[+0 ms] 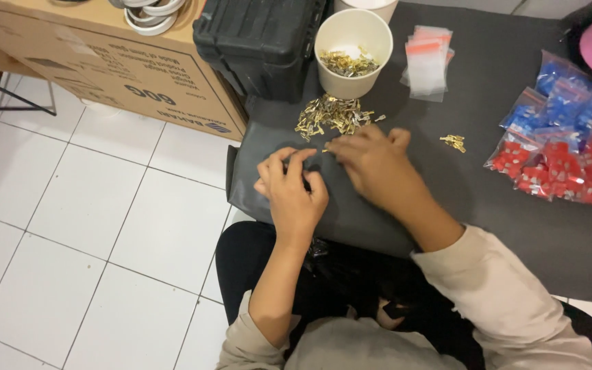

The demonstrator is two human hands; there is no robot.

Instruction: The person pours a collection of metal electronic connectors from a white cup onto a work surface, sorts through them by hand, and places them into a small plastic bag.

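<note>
Dark matting covers the table (515,226), where a pile of small brass terminals (330,114) is heaped just below a paper cup (353,51), within easy reach. The left hand (294,188) is curled, apparently on something small, though what cannot be told; the right hand (377,161) is spread loosely at the pile's edge, gripping nothing visible.

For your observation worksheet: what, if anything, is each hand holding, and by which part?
It cannot be told. The left hand is curled with fingers closed on something hidden; the blurred right hand reaches toward the pile of brass terminals.

Gold-coloured metal terminals (330,115) are shining on the dark grey table (501,199). At the right of the frame, small bags (563,168) are showing red and blue. The cup (353,53) is cream, the floor tiles (90,205) white.
</note>
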